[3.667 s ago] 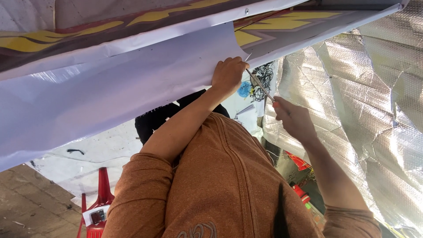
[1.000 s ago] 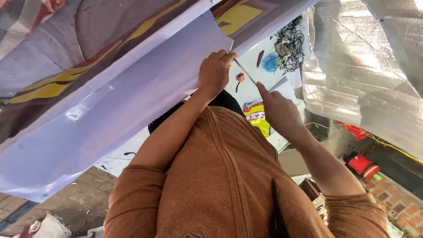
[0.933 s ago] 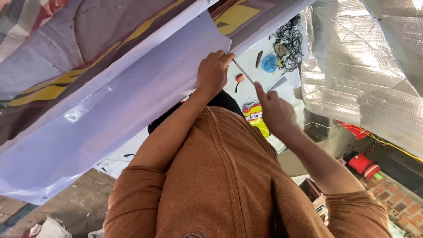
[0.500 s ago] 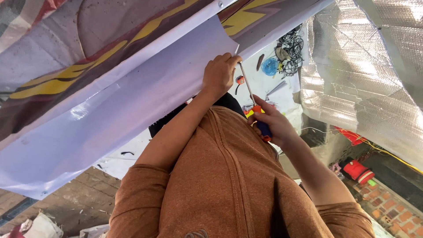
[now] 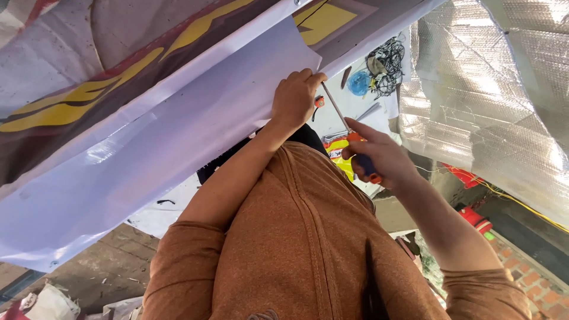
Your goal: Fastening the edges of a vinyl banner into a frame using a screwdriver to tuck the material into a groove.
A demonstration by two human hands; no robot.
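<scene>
So, the person is working overhead right now, and the step in hand looks to me like driving or loosening a fastener at the corner of a white banner sheet (image 5: 178, 142). The left hand (image 5: 294, 98) is pinching the sheet's edge, fingers closed on it and holding it up against the printed panel (image 5: 89, 89) above (the dark one with yellow streaks). The right hand (image 5: 379, 157) is wrapped tight around the orange and blue handle of a screwdriver (image 5: 349, 133), and the thin metal shaft is angling up toward the left fingertips, with the tip ending right beside them. I can't tell whether the tip is actually seated in a screw, since the fingers are hiding that spot.

My guess is the next move is calling for keeping the sheet pressed flat with the left hand while the right is twisting the handle without letting the tip slide off, because the sheet looks slick and floppy.

As for the room: crinkled silver foil insulation (image 5: 486, 89) is hanging on the right. Farther off, a white counter (image 5: 379, 95) is carrying a tangle of black cable (image 5: 385, 59) and a small blue round thing (image 5: 358, 83). Some red items (image 5: 474, 216) are sitting near a brick surface (image 5: 527, 272) at lower right, and a bare floor (image 5: 101, 272) is showing at lower left.
</scene>
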